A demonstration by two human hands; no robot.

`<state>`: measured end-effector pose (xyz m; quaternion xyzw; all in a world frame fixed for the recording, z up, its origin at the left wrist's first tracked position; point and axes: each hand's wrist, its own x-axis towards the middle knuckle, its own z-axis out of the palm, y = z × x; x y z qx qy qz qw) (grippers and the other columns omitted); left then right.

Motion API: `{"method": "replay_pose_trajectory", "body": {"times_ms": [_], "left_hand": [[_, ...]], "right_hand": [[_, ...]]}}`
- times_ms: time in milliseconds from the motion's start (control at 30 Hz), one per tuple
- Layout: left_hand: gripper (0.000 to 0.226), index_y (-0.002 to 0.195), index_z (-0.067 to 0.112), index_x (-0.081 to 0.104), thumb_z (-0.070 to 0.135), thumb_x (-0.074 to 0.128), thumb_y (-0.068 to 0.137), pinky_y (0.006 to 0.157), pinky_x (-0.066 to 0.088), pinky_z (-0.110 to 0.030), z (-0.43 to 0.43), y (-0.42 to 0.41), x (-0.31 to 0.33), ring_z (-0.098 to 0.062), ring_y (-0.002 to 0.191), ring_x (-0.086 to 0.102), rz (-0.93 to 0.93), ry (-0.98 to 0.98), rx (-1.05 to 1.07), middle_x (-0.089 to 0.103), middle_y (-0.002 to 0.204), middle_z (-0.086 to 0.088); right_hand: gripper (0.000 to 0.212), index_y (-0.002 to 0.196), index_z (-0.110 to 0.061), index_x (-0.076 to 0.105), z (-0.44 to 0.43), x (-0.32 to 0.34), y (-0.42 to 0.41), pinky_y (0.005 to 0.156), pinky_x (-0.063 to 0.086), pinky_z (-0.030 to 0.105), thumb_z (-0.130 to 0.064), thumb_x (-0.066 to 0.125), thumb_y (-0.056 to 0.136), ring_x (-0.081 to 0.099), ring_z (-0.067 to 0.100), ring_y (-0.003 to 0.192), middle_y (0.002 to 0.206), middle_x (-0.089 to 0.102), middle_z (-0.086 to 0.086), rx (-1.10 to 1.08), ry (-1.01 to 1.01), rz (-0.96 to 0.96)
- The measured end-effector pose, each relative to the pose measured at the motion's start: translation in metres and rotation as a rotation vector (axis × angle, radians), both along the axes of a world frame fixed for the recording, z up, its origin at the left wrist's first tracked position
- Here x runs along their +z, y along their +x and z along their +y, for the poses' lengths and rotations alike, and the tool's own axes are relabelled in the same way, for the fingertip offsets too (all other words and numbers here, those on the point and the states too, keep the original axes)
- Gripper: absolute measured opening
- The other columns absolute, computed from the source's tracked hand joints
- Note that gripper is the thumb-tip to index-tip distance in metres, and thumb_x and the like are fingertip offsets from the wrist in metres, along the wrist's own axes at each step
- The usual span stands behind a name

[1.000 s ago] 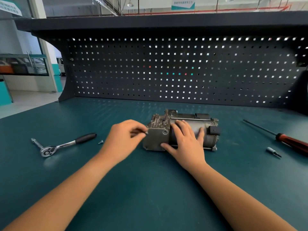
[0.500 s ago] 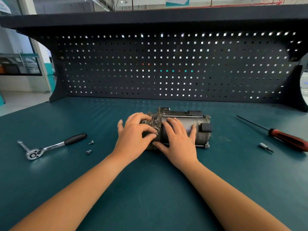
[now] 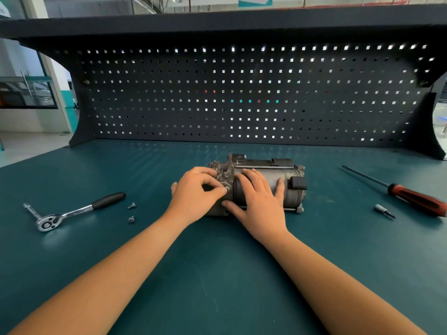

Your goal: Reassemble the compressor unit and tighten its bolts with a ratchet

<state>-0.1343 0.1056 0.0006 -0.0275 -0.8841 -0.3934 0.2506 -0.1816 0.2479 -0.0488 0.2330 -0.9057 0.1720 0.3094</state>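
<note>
Bench work, mid-assembly: a person's left hand [image 3: 196, 194] curls in on the end cover of a grey compressor [image 3: 287, 182], thumb and forefinger pinching what looks like a small bolt [image 3: 227, 189] at its hole. The right hand [image 3: 256, 201] lies spread flat over the barrel, pressing it down. The compressor rests on its side at the centre of the green bench [image 3: 217, 274], below the black pegboard [image 3: 242, 93] at twelve o'clock.

The likeliest trouble is a crossed thread. The fingers hide the hole, so a bolt started at a tilt would probably bind, and forcing it later could strip the casting. The bolt could also slip from the fingertips and roll away.

The barrel is round, so if the flat hand eases off, the compressor may well turn and drag the cover out of line.

At nine o'clock lies the ratchet [image 3: 70, 212], with two loose bolts [image 3: 131, 205] just beside its black handle. A quick reach for the tool could knock them across the bench. With those two not yet fitted, tightening one bolt hard might seat the cover unevenly.

At three o'clock, well apart, lie a red-handled screwdriver [image 3: 416, 199] and a short bit [image 3: 383, 210]. Whether the ratchet carries the right tip cannot be told.
</note>
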Motion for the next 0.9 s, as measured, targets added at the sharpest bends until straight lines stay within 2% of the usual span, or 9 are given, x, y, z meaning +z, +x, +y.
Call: {"method": "replay_pose_trajectory", "body": {"times_ms": [100,267,400,600,767,900], "left_hand": [[0.027,0.061,0.038,0.059,0.024,0.071,0.08,0.108,0.025,-0.052,0.001,0.0,-0.002,-0.011,0.121,0.044,0.01,0.0,0.025,0.048,0.11,0.02],[0.03,0.07,0.038,0.049,0.024,0.074,0.076,0.107,0.027,-0.053,-0.001,-0.001,-0.003,-0.004,0.104,0.046,0.074,0.008,0.056,0.048,0.105,0.02],[0.019,0.081,0.041,0.055,0.03,0.071,0.079,0.108,0.026,-0.053,-0.004,-0.003,-0.003,-0.011,0.106,0.055,0.058,-0.068,0.063,0.058,0.096,0.02],[0.012,0.091,0.041,0.055,0.039,0.064,0.084,0.109,0.012,-0.058,-0.008,-0.004,-0.013,-0.004,0.11,0.049,0.114,-0.206,0.096,0.05,0.1,0.026],[0.014,0.091,0.043,0.052,0.04,0.063,0.084,0.109,0.012,-0.058,-0.008,-0.006,-0.017,-0.002,0.11,0.046,0.128,-0.197,0.092,0.049,0.1,0.027],[0.014,0.098,0.035,0.062,0.04,0.063,0.084,0.11,0.009,-0.055,-0.008,-0.008,-0.019,-0.004,0.112,0.048,0.161,-0.248,0.131,0.05,0.101,0.027]], "right_hand": [[0.066,0.143,-0.022,0.034,0.0,0.0,0.0,0.106,-0.012,0.045,-0.057,0.048,0.088,0.013,0.007,0.143,0.153,0.025,-0.006,-0.006,0.007,0.003],[0.066,0.142,-0.022,0.035,0.0,0.001,0.0,0.106,-0.012,0.045,-0.057,0.048,0.088,0.014,0.007,0.143,0.153,0.026,-0.005,-0.007,0.007,0.011],[0.065,0.142,-0.022,0.035,0.0,0.0,0.0,0.106,-0.013,0.044,-0.056,0.047,0.089,0.013,0.007,0.143,0.153,0.026,-0.005,0.004,-0.004,0.009],[0.053,0.137,-0.02,0.046,0.001,0.002,0.007,0.111,-0.014,0.04,-0.048,0.05,0.091,0.024,0.007,0.139,0.144,0.039,-0.008,0.118,-0.208,-0.008],[0.045,0.134,-0.018,0.049,0.001,0.002,0.006,0.112,-0.012,0.041,-0.04,0.048,0.095,0.028,0.007,0.137,0.141,0.042,-0.009,0.092,-0.209,0.006],[0.045,0.132,-0.018,0.051,-0.001,0.003,0.007,0.112,-0.011,0.04,-0.041,0.05,0.093,0.031,0.007,0.135,0.139,0.045,-0.009,0.097,-0.259,-0.009]]}}
